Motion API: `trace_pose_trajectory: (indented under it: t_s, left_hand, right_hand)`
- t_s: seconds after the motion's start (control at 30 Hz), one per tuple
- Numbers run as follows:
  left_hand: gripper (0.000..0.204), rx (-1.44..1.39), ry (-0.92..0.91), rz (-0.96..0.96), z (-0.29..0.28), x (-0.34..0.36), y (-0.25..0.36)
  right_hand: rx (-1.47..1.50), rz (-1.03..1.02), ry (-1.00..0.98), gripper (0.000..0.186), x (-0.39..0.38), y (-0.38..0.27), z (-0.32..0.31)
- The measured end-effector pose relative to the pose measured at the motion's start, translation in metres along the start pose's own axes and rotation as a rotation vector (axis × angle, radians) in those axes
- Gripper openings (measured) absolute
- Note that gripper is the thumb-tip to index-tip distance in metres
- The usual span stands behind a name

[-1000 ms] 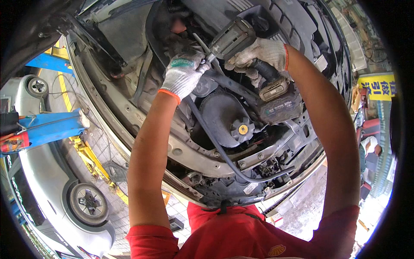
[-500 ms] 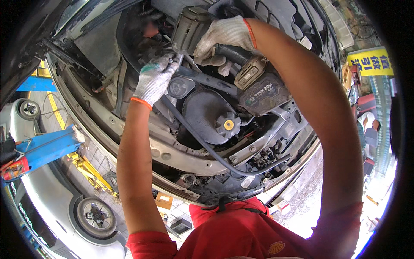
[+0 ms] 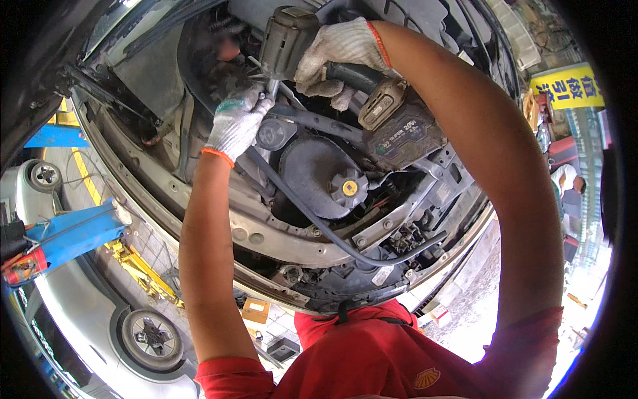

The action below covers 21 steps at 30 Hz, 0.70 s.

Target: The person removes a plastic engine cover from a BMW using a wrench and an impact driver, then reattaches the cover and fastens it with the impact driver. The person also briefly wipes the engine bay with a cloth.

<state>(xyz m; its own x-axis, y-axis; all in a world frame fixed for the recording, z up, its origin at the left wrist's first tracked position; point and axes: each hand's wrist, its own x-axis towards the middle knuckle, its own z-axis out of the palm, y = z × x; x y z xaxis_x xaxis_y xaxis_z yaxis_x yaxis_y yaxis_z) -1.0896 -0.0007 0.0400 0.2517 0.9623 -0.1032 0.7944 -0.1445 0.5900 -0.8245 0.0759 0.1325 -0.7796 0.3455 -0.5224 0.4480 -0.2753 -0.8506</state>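
My right hand (image 3: pixel 342 54), in a white knit glove with an orange cuff, is wrapped round the grip of a dark cordless impact wrench (image 3: pixel 287 45). The tool's head points down into the engine bay, and its large battery pack (image 3: pixel 407 133) lies toward the right. From its nose comes a metal socket extension (image 3: pixel 273 87). My left hand (image 3: pixel 238 121), gloved alike with a green patch, is closed at this extension, its fingertips pinching it. Whatever the lower end meets is hidden behind my left hand and the engine parts.
A black reservoir with a ribbed cap (image 3: pixel 349 188) lies below the wrench. A black hose (image 3: pixel 312 223) curves across the car's front panel (image 3: pixel 266 233). At left stand a blue lift arm (image 3: pixel 80 229) and a silver car (image 3: pixel 86 312); a cardboard box (image 3: pixel 255 310) is on the floor.
The wrench and my right hand have shifted very slightly up and left in the view. My left hand keeps its place at the extension, and both grips look the same.
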Motion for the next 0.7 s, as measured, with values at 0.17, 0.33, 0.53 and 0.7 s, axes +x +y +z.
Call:
trace_pose_trajectory:
  t_s: [0.17, 0.33, 0.53, 0.7]
  left_hand:
    - [0.044, 0.158, 0.13, 0.178, 0.007, 0.0, -0.004]
    - [0.042, 0.265, 0.203, 0.128, 0.021, 0.001, 0.001]
    - [0.04, 0.265, 0.233, 0.113, 0.025, 0.001, -0.002]
    - [0.045, 0.218, 0.218, 0.149, 0.018, -0.005, 0.007]
  right_hand:
    - [0.292, 0.123, 0.117, 0.023, -0.013, -0.007, 0.014]
    - [0.134, 0.059, 0.23, 0.021, -0.02, -0.005, 0.022]
    - [0.289, 0.069, 0.216, 0.017, -0.033, -0.019, 0.028]
    - [0.334, -0.021, 0.422, 0.024, -0.079, -0.011, 0.035]
